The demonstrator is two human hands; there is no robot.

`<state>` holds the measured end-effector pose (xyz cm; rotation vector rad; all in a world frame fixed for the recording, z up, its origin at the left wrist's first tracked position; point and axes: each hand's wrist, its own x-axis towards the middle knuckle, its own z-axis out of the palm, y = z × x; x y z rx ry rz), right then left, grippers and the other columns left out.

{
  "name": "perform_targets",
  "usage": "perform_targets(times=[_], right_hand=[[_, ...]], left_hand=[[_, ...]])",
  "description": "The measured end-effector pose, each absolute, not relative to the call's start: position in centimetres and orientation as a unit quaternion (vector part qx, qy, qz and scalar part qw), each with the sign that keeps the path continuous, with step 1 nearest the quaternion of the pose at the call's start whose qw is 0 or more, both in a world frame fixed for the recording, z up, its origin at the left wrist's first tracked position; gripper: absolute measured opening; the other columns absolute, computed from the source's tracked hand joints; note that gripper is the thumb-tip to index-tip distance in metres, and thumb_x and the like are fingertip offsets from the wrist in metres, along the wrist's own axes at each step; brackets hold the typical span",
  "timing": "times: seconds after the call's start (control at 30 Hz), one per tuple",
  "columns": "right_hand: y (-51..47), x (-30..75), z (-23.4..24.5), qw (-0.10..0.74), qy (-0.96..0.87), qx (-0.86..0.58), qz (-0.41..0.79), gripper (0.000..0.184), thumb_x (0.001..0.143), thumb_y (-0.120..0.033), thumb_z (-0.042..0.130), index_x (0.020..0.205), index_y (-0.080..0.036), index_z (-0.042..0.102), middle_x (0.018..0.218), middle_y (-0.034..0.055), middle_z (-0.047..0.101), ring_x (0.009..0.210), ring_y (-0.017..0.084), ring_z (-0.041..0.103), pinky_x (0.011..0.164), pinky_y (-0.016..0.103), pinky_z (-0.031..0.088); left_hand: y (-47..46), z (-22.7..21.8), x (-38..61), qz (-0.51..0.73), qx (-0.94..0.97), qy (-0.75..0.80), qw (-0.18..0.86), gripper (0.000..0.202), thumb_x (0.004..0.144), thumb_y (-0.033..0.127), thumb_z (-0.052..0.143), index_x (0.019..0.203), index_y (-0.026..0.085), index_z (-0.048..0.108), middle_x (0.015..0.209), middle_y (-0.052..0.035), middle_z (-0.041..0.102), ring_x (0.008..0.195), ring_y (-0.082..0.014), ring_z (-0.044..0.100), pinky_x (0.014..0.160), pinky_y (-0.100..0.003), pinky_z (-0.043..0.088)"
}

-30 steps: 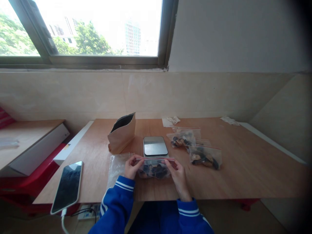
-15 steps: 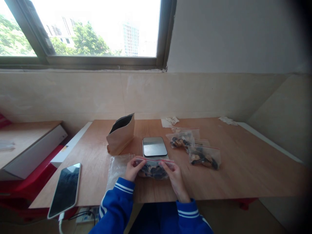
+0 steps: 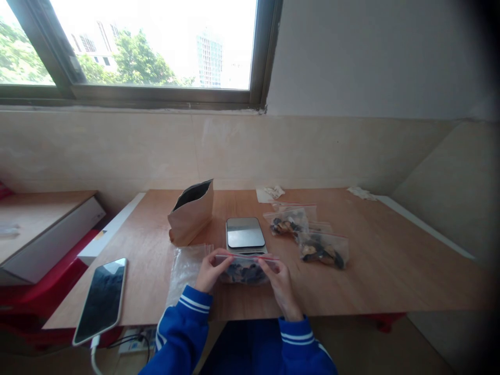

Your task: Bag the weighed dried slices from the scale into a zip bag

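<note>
A clear zip bag (image 3: 244, 271) with dark dried pieces inside lies at the near edge of the wooden table (image 3: 390, 276). My left hand (image 3: 209, 272) pinches the left end of its red seal strip. My right hand (image 3: 278, 284) pinches the strip to the right of the middle. Both sleeves are blue with white stripes. Just behind the bag sits a small digital scale (image 3: 245, 233) with a shiny empty platform. An open brown paper pouch (image 3: 191, 213) stands to the left of the scale.
Two filled zip bags (image 3: 322, 250) (image 3: 288, 222) lie right of the scale. Empty clear bags (image 3: 187, 265) lie under my left wrist. A phone (image 3: 101, 299) on a cable rests at the table's left front corner. Crumpled tissues (image 3: 269, 192) sit by the wall.
My right hand has slid left along the seal strip toward the middle of the bag. The camera view has shifted slightly. The bag stays at the same place.
</note>
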<state>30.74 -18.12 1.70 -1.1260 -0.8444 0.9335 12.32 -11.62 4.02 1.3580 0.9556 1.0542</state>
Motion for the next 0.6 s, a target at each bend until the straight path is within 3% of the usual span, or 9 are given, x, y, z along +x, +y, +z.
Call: perform_targets(times=[0.17,0.33,0.6], right_hand=[[-18.4,30.5,2.0,0.657,-0.367,-0.456,0.475,0.034,0.071,-0.043,0.073,0.094,-0.02,0.064,0.091,0.0049,0.073,0.081,0.021,0.068,0.073,0.033,0.055],[-18.3,30.2,2.5,0.637,-0.414,-0.492,0.425,0.028,0.072,-0.042,0.072,0.085,-0.018,0.068,0.086,0.0053,0.072,0.085,0.023,0.067,0.079,0.034,0.053],[-18.4,30.2,2.6,0.637,-0.429,-0.521,0.372,0.025,0.073,-0.041,0.07,0.077,-0.017,0.069,0.074,0.0037,0.071,0.073,0.02,0.066,0.069,0.029,0.052]], left_hand=[[-11.6,3.8,12.5,0.436,0.567,0.397,0.575,0.026,0.067,0.035,0.075,0.085,0.016,0.071,0.083,-0.0048,0.072,0.083,-0.0192,0.065,0.079,-0.03,0.05],[-11.5,3.3,12.6,0.428,0.572,0.403,0.572,0.024,0.068,0.035,0.075,0.081,0.015,0.072,0.08,-0.0057,0.073,0.08,-0.0197,0.065,0.079,-0.03,0.05],[-12.2,4.3,13.0,0.436,0.612,0.399,0.525,0.025,0.07,0.037,0.073,0.078,0.013,0.071,0.076,-0.006,0.072,0.075,-0.0194,0.065,0.073,-0.028,0.05]])
